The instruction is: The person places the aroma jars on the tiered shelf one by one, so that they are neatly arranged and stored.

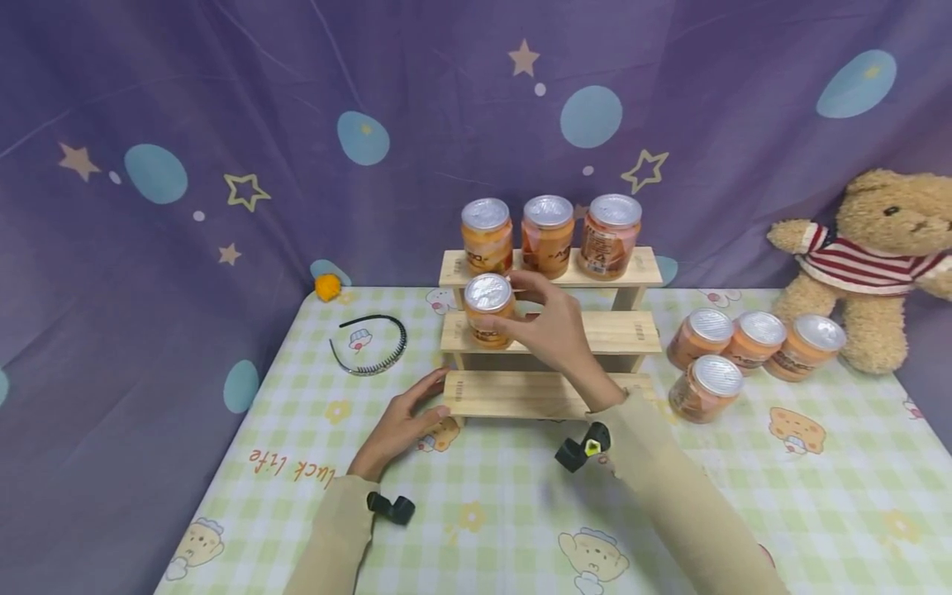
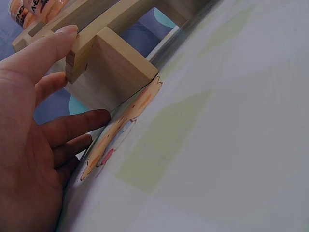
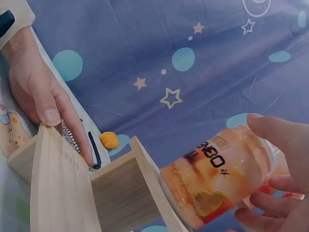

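Eight foil-lidded jars point(image 1: 547, 241), one in my right hand point(image 1: 554, 326)
I count three atop the three-tier, pale-wood stand point(image 1: 543, 395) and four on the checked tabletop point(image 1: 513, 504); the right grip grasps the eighth jar point(image 1: 482, 309), round and orange, at the middle tier's left end. My left hand point(image 1: 400, 426) is released, touching the lowest tier.

The head view looks forward, down; both wrist views (much nearer) share the shelf point(image 1: 513, 395).

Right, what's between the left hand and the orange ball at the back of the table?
A black headband lies on the checked tablecloth between the left hand and the orange ball; the head view shows it.
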### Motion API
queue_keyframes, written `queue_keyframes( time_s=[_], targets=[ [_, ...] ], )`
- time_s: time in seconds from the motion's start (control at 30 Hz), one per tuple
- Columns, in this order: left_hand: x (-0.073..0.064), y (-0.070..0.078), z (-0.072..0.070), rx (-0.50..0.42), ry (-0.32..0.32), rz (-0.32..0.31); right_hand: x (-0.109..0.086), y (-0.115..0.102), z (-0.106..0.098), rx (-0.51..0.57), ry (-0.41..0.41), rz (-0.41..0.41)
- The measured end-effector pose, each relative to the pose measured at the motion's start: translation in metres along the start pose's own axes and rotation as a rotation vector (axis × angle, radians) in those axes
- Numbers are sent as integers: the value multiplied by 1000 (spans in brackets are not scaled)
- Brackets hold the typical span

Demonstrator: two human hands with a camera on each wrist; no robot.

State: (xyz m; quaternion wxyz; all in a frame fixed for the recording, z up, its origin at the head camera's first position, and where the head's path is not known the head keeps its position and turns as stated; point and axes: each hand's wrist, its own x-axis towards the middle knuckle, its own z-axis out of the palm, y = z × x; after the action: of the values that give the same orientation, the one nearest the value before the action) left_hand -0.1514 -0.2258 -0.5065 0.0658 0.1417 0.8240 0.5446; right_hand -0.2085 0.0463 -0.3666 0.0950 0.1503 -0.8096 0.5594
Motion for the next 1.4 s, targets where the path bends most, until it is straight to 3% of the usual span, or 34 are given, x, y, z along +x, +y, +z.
queue_keyframes(
  time_s=[0.5,0.93,1.4],
  targets=[
    [0,1,0,-12,2,1,-23,5,-40,35,59,-9],
    [0,1,0,-18,3,-8,-51,24,-80,31,133,-34],
    [2,0,1,-3,4,-29,-89,51,-136,-34,316,-27]
  ],
)
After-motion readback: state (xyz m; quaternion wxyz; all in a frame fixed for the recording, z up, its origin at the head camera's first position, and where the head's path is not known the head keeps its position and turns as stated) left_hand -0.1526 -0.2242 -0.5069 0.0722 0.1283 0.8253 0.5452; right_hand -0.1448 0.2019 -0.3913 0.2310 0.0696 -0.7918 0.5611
